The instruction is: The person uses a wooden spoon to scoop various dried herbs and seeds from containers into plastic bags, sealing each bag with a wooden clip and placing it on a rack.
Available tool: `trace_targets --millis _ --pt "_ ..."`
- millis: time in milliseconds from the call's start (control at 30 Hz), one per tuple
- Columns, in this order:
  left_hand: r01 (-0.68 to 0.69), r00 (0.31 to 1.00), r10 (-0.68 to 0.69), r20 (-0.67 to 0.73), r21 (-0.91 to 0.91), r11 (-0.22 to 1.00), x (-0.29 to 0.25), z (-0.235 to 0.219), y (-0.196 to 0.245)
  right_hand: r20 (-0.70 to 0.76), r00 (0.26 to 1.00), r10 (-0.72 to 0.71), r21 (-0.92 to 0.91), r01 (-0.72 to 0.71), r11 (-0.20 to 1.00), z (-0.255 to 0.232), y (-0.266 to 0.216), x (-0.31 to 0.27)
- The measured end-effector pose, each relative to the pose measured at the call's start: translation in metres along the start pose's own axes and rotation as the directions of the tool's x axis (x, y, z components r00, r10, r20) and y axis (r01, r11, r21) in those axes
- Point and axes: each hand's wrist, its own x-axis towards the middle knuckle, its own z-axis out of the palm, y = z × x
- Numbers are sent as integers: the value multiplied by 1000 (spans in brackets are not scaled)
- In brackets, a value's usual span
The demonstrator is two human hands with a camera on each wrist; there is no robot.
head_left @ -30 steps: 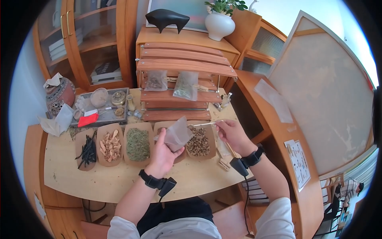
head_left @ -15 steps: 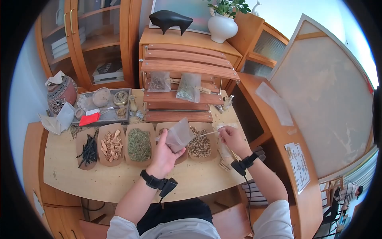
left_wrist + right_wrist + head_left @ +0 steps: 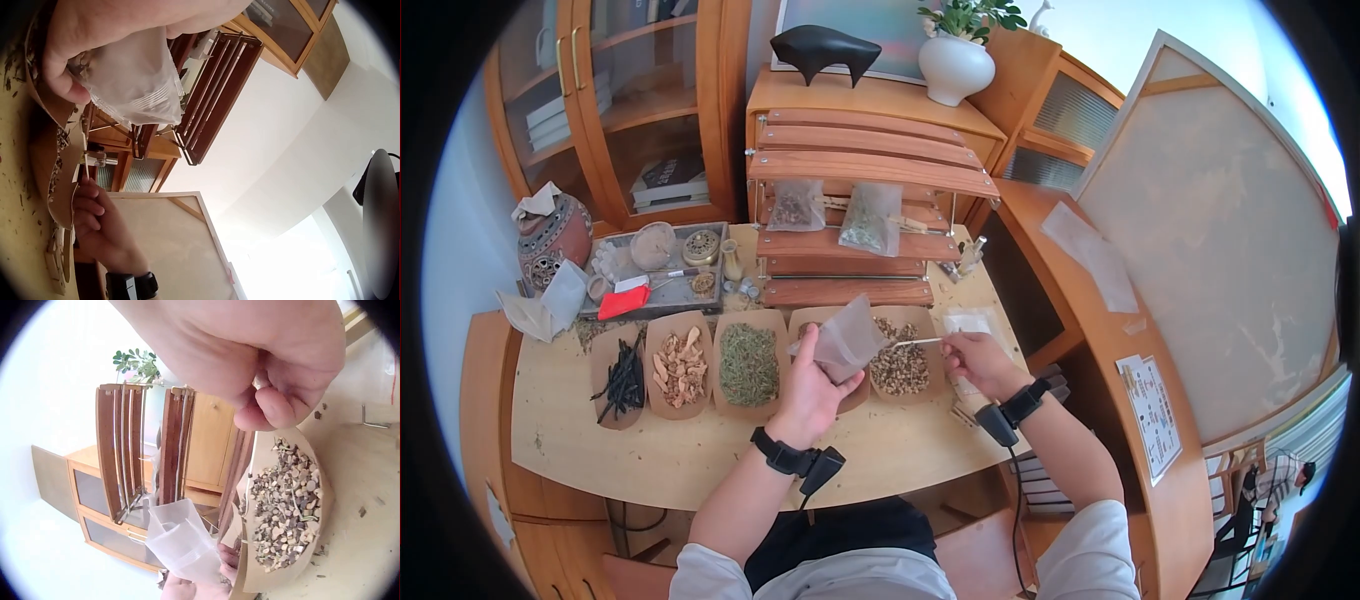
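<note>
My left hand [image 3: 808,392] holds a translucent sachet bag [image 3: 848,338] upright, thumb on one side and fingers behind it. The bag's wide mouth shows in the right wrist view. My right hand [image 3: 980,365] pinches the end of a thin pale stick [image 3: 918,342] between thumb and fingertips. The stick reaches left over a paper tray [image 3: 937,375] of chopped brown and tan herbs [image 3: 284,515], its far tip close to the bag's right side. Partly hidden behind the left hand and bag is another paper tray [image 3: 858,398].
To the left stand paper trays of green herb [image 3: 748,365], tan slices [image 3: 678,365] and dark strips [image 3: 620,380]. Two filled bags [image 3: 870,220] hang by clothespins from a wooden rack [image 3: 845,290]. A grey tray [image 3: 665,300] of small items sits back left. A white packet [image 3: 968,325] lies beyond the right hand.
The stick's tip first dipped from above into the chopped herbs, then shifted left toward the bag. My right hand moved slightly down, then left. My left hand and bag stay nearly still.
</note>
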Motion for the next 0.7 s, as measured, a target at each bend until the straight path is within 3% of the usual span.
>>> trace_targets --millis 167,367,467,533,700 --pt "-7 1000 7 9 5 1000 -1 0 -1 -24 996 -84 57 85 995 7 -34 -8" --pt "7 999 -7 45 8 1000 -2 1 0 36 924 -380 -330 370 869 55 -68 -54" --pt "2 999 -2 43 -10 1000 -1 0 1 -68 863 -500 -350 449 822 48 -67 -56" --pt "0 999 2 53 -34 999 1 -5 -1 -139 851 -506 -425 411 807 25 -60 -44" --pt "10 998 -7 63 -52 999 3 -7 -2 -129 875 -466 -657 276 701 -17 -17 -20"
